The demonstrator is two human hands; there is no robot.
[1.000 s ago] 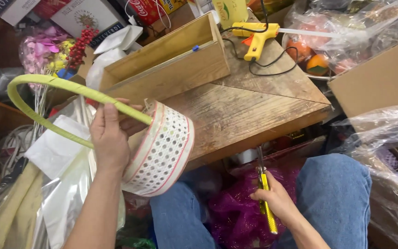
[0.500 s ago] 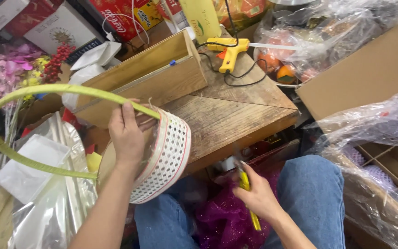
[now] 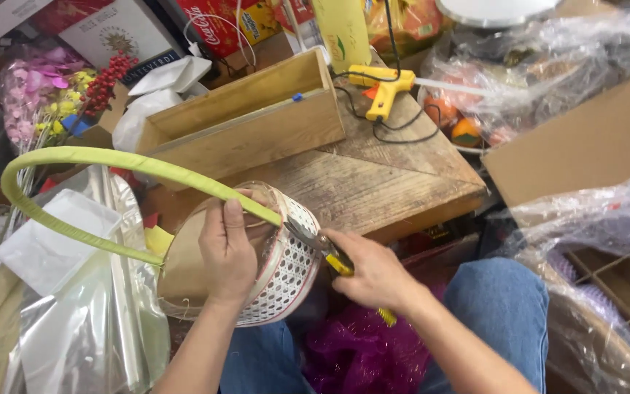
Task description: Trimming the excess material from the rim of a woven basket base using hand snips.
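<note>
Near edge: blue jeans on both legs, crumpled magenta mesh between the knees.

Right hand is closed around yellow-handled cutters. Cutter tip touches the rim of the basket. Can't tell if the blades are open or closed.

Left hand lies on the basket's open side, fingers curled over the rim where the green handle joins. Grip is closed on the rim.

The basket is round, white lattice wall with a pink band, tipped on its side, mouth facing left. It sits over the lap, at the near edge of the wooden table. The handle loops out to the left.

Left of the basket: clear cellophane sheets and white paper.

On the table, further back: open wooden box, and right of it a yellow glue gun with a black cord.

Far left: pink and yellow artificial flowers, red berries.

Right: cardboard box, plastic bags.
</note>
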